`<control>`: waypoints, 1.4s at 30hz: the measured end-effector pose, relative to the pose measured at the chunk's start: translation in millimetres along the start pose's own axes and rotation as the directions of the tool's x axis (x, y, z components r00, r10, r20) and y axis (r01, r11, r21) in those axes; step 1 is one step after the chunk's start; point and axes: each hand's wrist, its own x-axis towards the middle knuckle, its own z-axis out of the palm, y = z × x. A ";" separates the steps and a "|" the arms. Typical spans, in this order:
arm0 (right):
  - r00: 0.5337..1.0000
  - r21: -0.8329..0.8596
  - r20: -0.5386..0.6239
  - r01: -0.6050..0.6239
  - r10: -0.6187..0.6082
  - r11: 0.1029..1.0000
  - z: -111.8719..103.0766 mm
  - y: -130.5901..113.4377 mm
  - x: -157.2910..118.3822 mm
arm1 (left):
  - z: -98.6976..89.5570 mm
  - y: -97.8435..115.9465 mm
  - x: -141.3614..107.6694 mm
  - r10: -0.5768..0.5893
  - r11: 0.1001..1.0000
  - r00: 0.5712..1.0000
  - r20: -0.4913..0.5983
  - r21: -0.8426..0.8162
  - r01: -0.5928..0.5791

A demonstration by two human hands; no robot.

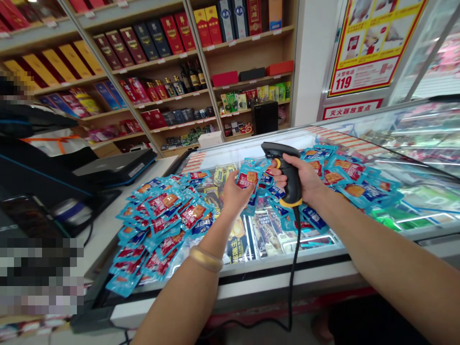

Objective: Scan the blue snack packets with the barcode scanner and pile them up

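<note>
Wrapped around the handle of a black and yellow barcode scanner, my right hand holds it upright, its head pointing left. My left hand pinches a blue and red snack packet just left of the scanner, over the glass top. A large pile of similar packets lies to the left of my left hand. Another pile spreads out to the right, behind my right forearm. More packets lie beneath the scanner, partly hidden by my right hand.
The glass-topped display case holds packaged goods. A black cable hangs from the scanner over its front edge. Dark counter equipment stands at the left. Behind are shelves of boxes and a white box.
</note>
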 end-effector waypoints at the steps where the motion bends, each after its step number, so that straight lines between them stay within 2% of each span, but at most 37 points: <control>1: 1.000 -0.001 0.004 0.001 -0.001 1.000 0.7 -0.2 -0.4 | -0.2 3.6 0.5 -0.096 0.982 0.995 0.019 -0.161 0.098; 2: 1.000 -0.003 0.007 0.002 -0.002 1.000 1.4 -0.2 -0.9 | -1.3 7.4 1.0 -0.191 0.925 0.979 0.077 -0.320 0.206; 4: 1.000 -0.011 0.014 0.001 -0.001 1.000 2.5 0.1 -1.6 | -6.0 15.1 1.9 -0.314 0.725 0.908 0.277 -0.548 0.417; 6: 1.000 -0.028 0.030 -0.007 0.008 1.000 3.0 1.2 -2.0 | -12.2 21.5 2.0 -0.345 0.524 0.817 0.461 -0.628 0.575; 7: 0.999 -0.037 0.041 -0.014 0.015 0.999 3.0 1.9 -2.2 | -15.0 23.8 1.8 -0.349 0.449 0.779 0.521 -0.637 0.627; 10: 0.996 -0.061 0.077 -0.032 0.037 0.998 2.4 4.0 -2.1 | -19.4 27.9 0.4 -0.359 0.331 0.712 0.604 -0.631 0.702; 13: 0.992 -0.087 0.116 -0.044 0.053 0.995 1.3 5.3 -1.6 | -18.6 29.3 -1.0 -0.361 0.306 0.686 0.631 -0.615 0.727; 18: 0.984 -0.130 0.154 -0.069 0.089 0.989 -0.6 6.9 -1.7 | -16.3 29.5 -2.0 -0.322 0.342 0.688 0.651 -0.598 0.725; 29: 0.972 -0.150 0.188 -0.111 0.139 0.982 -1.0 9.7 -1.5 | -14.9 26.9 -3.9 -0.322 0.378 0.679 0.660 -0.568 0.731; 32: 0.974 -0.139 0.182 -0.108 0.133 0.984 -0.6 9.0 -1.6 | -13.6 25.1 -4.2 -0.304 0.421 0.693 0.654 -0.560 0.714; 34: 0.978 -0.122 0.173 -0.093 0.113 0.988 0.4 8.0 -2.4 | -11.2 24.1 -4.7 -0.297 0.487 0.725 0.622 -0.554 0.675; 36: 0.983 -0.101 0.161 -0.069 0.084 0.993 2.2 7.8 -3.7 | -9.6 24.5 -5.1 -0.293 0.594 0.794 0.533 -0.549 0.588; 39: 0.991 -0.082 0.124 -0.034 0.044 0.996 7.3 12.5 -4.8 | -17.1 29.2 -3.9 -0.264 0.790 0.914 0.310 -0.475 0.389; 41: 0.994 -0.079 0.103 -0.033 0.041 0.996 13.9 20.7 -3.9 | -34.2 34.7 -1.8 -0.172 0.910 0.976 0.132 -0.359 0.208; 42: 0.994 -0.079 0.102 -0.042 0.050 0.996 18.5 26.3 -2.7 | -46.8 37.7 -0.4 -0.093 0.956 0.995 0.041 -0.275 0.101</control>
